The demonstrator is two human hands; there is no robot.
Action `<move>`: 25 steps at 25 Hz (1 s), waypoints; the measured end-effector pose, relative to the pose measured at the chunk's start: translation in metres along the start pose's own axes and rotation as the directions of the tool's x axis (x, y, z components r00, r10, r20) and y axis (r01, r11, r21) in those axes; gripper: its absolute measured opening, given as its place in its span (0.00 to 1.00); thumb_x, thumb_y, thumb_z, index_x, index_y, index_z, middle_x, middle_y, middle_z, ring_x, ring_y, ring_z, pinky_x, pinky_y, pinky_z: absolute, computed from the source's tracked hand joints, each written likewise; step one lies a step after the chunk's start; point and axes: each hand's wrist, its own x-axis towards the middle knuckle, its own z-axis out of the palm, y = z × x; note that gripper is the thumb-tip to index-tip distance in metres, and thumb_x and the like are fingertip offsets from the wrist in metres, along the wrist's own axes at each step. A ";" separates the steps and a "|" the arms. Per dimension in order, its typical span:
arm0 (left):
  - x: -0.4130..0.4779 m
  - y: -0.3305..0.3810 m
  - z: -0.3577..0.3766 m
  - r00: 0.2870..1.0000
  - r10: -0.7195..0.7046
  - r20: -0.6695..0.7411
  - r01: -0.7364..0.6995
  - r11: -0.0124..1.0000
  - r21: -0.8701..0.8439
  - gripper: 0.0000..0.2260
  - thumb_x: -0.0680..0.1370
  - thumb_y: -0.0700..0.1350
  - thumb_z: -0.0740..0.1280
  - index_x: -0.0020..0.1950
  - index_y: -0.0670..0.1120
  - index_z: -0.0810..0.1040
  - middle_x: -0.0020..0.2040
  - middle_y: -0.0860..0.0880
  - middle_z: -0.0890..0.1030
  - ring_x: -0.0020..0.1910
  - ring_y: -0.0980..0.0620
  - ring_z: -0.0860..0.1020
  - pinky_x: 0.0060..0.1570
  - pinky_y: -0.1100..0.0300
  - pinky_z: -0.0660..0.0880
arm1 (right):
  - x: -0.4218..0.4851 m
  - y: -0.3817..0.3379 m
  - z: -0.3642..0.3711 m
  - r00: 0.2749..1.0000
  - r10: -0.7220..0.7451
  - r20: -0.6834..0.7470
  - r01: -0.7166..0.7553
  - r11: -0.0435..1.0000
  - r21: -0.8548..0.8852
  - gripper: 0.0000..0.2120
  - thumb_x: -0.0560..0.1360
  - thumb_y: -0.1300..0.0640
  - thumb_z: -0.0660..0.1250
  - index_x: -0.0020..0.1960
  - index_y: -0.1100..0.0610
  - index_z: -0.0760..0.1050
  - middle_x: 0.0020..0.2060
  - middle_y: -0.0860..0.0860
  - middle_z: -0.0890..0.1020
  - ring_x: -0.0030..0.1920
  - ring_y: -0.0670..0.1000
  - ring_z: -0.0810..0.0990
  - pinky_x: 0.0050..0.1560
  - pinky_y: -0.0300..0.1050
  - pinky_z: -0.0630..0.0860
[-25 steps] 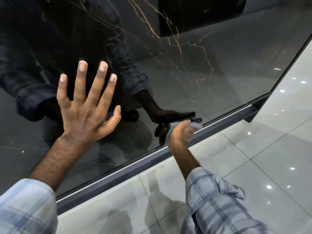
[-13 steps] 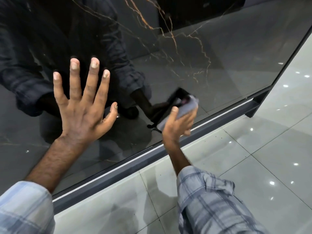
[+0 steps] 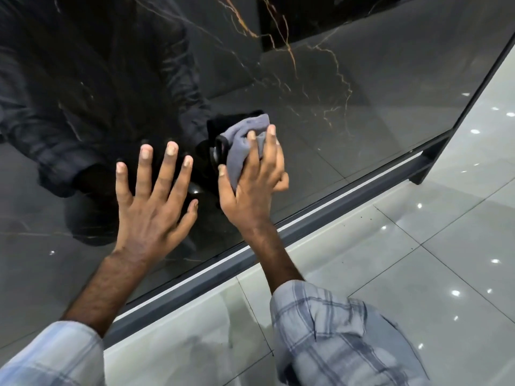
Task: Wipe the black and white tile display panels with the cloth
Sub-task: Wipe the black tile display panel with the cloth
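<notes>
Head view: a grey cloth is gripped by the right hand against the black panel, the left hand laid flat, fingers spread, beside it; a wiping sweep across the panel seems called for next.

Left grip flat, fingers spread — right grip curled round cloth, forearms extended.

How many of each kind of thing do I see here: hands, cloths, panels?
Hands: 2, the left hand and the right hand
Cloth: 1, the grey cloth
Panel: 1, the black panel
Total: 4
</notes>
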 end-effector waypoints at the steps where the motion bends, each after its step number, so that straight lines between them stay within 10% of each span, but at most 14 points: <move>1: 0.000 0.000 0.001 1.000 -0.001 0.000 0.001 1.000 0.004 0.34 0.84 0.56 0.61 0.85 0.44 0.54 0.86 0.45 0.44 0.84 0.41 0.39 0.79 0.39 0.34 | -0.012 0.013 0.010 0.996 0.094 -0.002 -0.094 0.995 0.025 0.34 0.79 0.39 0.58 0.80 0.52 0.54 0.82 0.55 0.54 0.79 0.63 0.61 0.70 0.60 0.57; 3: -0.003 0.002 0.001 1.000 -0.013 0.007 0.013 1.000 -0.001 0.33 0.84 0.55 0.60 0.85 0.44 0.54 0.86 0.45 0.43 0.84 0.41 0.38 0.79 0.40 0.34 | -0.038 0.029 0.020 0.787 0.612 0.076 -0.616 0.776 0.137 0.37 0.80 0.36 0.55 0.83 0.51 0.51 0.83 0.55 0.55 0.80 0.62 0.60 0.73 0.63 0.57; 6: -0.004 0.004 0.001 0.999 -0.033 0.026 0.033 0.999 -0.003 0.33 0.84 0.55 0.59 0.86 0.44 0.52 0.85 0.46 0.40 0.83 0.41 0.35 0.78 0.40 0.31 | -0.058 0.025 0.031 0.013 0.965 0.263 -0.991 -0.023 0.133 0.35 0.86 0.38 0.49 0.84 0.59 0.53 0.80 0.59 0.62 0.77 0.65 0.66 0.74 0.63 0.62; 8: -0.002 0.003 -0.003 0.997 -0.025 0.067 0.026 0.999 -0.023 0.33 0.84 0.54 0.59 0.86 0.44 0.51 0.85 0.45 0.39 0.83 0.41 0.34 0.78 0.40 0.30 | -0.052 0.003 0.029 -0.107 0.945 0.308 -0.973 -0.163 0.164 0.33 0.87 0.39 0.48 0.83 0.60 0.56 0.78 0.60 0.67 0.75 0.64 0.69 0.74 0.60 0.64; 11: -0.003 0.004 -0.017 0.996 -0.004 0.092 0.019 0.987 -0.161 0.33 0.81 0.53 0.64 0.84 0.45 0.58 0.86 0.44 0.45 0.84 0.39 0.41 0.79 0.39 0.38 | -0.032 -0.033 0.013 -0.011 0.930 0.367 -0.980 -0.083 0.181 0.32 0.87 0.40 0.47 0.83 0.59 0.53 0.80 0.59 0.62 0.78 0.62 0.64 0.76 0.60 0.61; 15: 0.030 -0.043 -0.075 0.994 -0.072 -0.085 0.052 0.975 -0.217 0.28 0.82 0.55 0.63 0.82 0.49 0.66 0.85 0.43 0.55 0.84 0.40 0.51 0.74 0.39 0.50 | 0.045 -0.039 -0.030 0.299 0.910 0.288 -0.921 0.196 0.336 0.35 0.87 0.40 0.50 0.85 0.59 0.46 0.83 0.58 0.54 0.81 0.63 0.57 0.76 0.63 0.56; 18: 0.076 -0.096 -0.106 0.978 -0.167 -0.122 0.149 0.978 -0.143 0.31 0.84 0.56 0.60 0.84 0.47 0.59 0.85 0.40 0.51 0.83 0.33 0.49 0.73 0.29 0.49 | 0.085 -0.067 -0.037 0.691 0.720 0.062 -0.710 0.660 0.246 0.43 0.81 0.36 0.53 0.84 0.63 0.48 0.83 0.61 0.51 0.79 0.65 0.58 0.74 0.66 0.60; 20: 0.088 -0.106 -0.108 0.969 -0.225 -0.105 0.219 0.973 -0.069 0.33 0.83 0.57 0.59 0.85 0.46 0.54 0.85 0.40 0.48 0.83 0.33 0.46 0.74 0.28 0.49 | 0.076 -0.094 -0.036 0.981 0.191 -0.023 -0.189 0.980 0.061 0.42 0.78 0.37 0.58 0.83 0.62 0.56 0.82 0.64 0.54 0.79 0.66 0.59 0.69 0.67 0.63; 23: 0.085 -0.101 -0.096 0.972 -0.190 -0.141 0.196 0.980 0.033 0.36 0.82 0.59 0.60 0.86 0.46 0.51 0.86 0.44 0.49 0.83 0.38 0.40 0.77 0.31 0.44 | 0.085 -0.067 -0.037 0.807 -0.586 0.079 0.590 0.791 -0.162 0.37 0.75 0.39 0.68 0.79 0.50 0.62 0.80 0.58 0.59 0.78 0.62 0.62 0.63 0.66 0.68; 25: 0.086 -0.101 -0.088 0.964 -0.192 -0.182 0.205 0.977 0.058 0.37 0.82 0.58 0.61 0.86 0.45 0.53 0.86 0.44 0.51 0.84 0.39 0.42 0.78 0.34 0.41 | 0.116 -0.034 -0.042 0.835 -0.551 -0.009 0.542 0.824 -0.167 0.36 0.75 0.36 0.68 0.77 0.48 0.61 0.80 0.56 0.60 0.76 0.61 0.63 0.66 0.67 0.68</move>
